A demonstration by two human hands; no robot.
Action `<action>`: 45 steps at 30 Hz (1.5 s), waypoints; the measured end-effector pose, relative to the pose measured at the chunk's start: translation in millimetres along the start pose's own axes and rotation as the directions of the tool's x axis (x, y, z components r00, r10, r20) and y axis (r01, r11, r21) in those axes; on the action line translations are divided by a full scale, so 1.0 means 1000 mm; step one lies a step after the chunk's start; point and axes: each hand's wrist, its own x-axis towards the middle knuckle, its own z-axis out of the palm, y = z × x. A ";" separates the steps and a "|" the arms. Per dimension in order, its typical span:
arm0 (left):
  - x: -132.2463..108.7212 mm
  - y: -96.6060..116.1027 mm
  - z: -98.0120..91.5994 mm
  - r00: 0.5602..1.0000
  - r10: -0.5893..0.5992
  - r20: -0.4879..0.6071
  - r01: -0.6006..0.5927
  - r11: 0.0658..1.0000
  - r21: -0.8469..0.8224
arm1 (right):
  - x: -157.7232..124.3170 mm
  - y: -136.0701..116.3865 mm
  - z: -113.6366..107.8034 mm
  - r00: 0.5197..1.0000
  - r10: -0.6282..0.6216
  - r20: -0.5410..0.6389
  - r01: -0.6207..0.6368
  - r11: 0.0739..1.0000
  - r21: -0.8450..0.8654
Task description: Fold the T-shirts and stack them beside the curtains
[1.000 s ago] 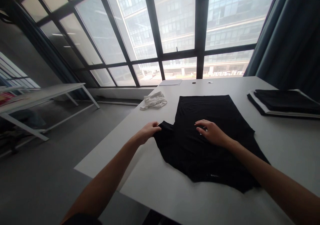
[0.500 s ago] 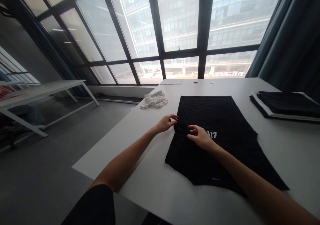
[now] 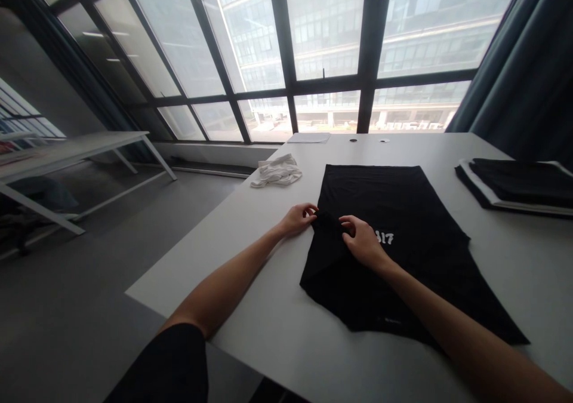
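A black shirt (image 3: 380, 194) lies spread on the white table, with white printed characters and a small pale label mark at its near edge. At its left edge, my left hand (image 3: 298, 218) has thumb and forefinger pinched on the fabric. My right hand (image 3: 362, 240) rests over the shirt just left of the white print, its fingers closed on a bit of cloth. Between the two hands the fabric is slightly raised and creased. My right forearm hides part of the shirt's near side.
The white table (image 3: 250, 260) carries a crumpled white cloth (image 3: 277, 171) at its left, a stack of folded black and white fabric (image 3: 523, 182) at right, and paper (image 3: 308, 137) at the far edge. Another white table (image 3: 76, 146) stands at left, near windows.
My right hand's fingers have closed on the shirt's fabric, and the cloth between my hands is now bunched up. My left hand stays at the left edge. The view has shifted slightly.
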 end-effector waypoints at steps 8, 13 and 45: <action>-0.019 0.042 0.005 0.943 0.329 -0.054 -0.315 0.933 0.174 | -0.051 -0.044 -0.002 0.878 -0.394 0.274 0.453 0.869 -0.202; -0.036 0.053 0.011 0.921 0.259 0.290 -0.331 0.915 0.232 | -0.081 -0.065 0.004 0.701 -0.479 0.528 0.624 0.770 -0.130; -0.026 0.052 -0.016 0.962 0.207 -0.178 -0.181 0.972 0.151 | -0.077 -0.033 0.011 0.978 -0.191 0.088 0.209 0.835 -0.509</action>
